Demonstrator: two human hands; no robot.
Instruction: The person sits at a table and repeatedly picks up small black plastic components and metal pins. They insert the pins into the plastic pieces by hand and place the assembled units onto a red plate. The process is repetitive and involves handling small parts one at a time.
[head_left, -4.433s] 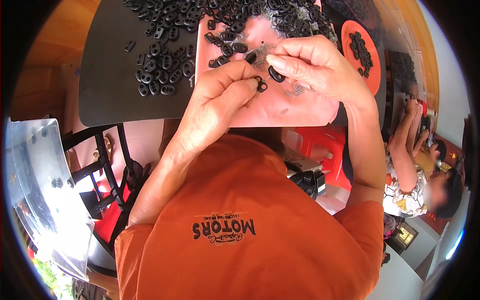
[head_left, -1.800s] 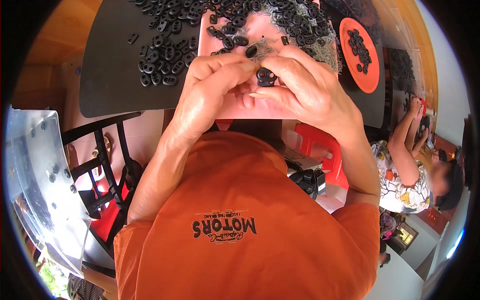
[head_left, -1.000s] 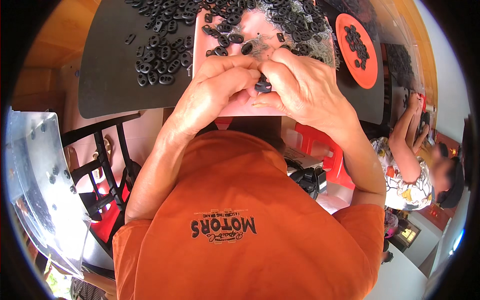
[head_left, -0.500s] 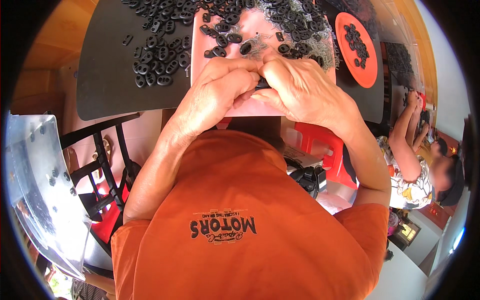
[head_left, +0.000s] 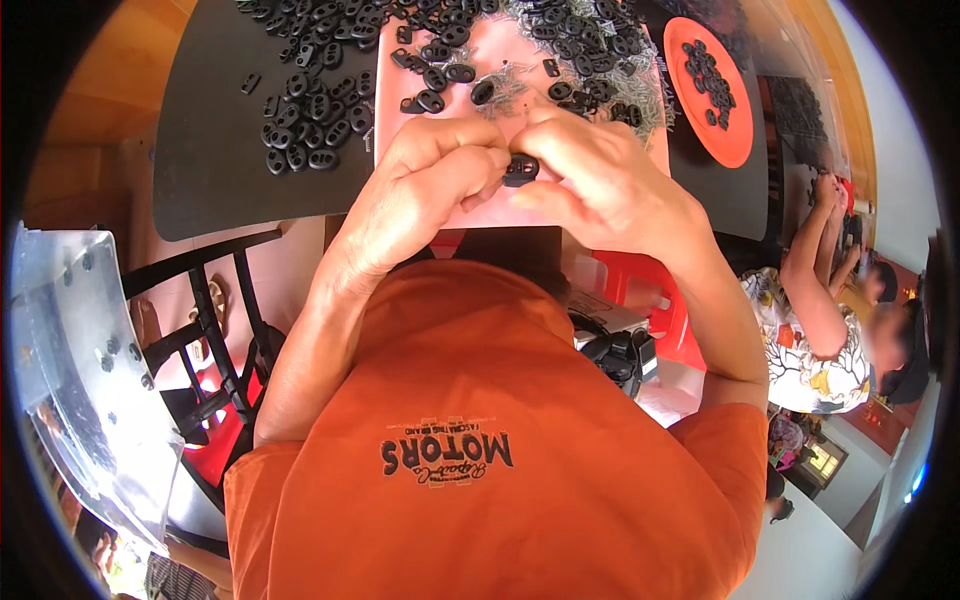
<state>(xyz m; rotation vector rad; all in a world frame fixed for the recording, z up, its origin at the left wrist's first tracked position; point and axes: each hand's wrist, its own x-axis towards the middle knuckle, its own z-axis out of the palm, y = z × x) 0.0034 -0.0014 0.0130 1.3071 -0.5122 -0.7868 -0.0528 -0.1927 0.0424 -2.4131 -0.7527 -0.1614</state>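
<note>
Both my hands meet over the near part of a pink tray (head_left: 395, 105). Between them is a black oval cord lock (head_left: 520, 170), its two-holed face showing. My right hand (head_left: 610, 180) grips the cord lock between thumb and fingers. Curled against its left end are the fingers of my left hand (head_left: 425, 180); their tips are partly hidden. Beyond my hands, loose black cord locks (head_left: 460, 73) and small metal springs (head_left: 650, 100) lie on the tray.
A pile of black cord locks (head_left: 310, 125) lies on the dark table (head_left: 210, 130), left of the tray. An orange-red oval plate (head_left: 740, 140) at right holds small black parts. A black chair (head_left: 190, 290) stands at left. Another person's arm (head_left: 815, 260) shows at far right.
My hands have parted slightly, so more of the cord lock shows between them. My right hand's thumb and fingers have opened a little around it. The whole view has shifted slightly.
</note>
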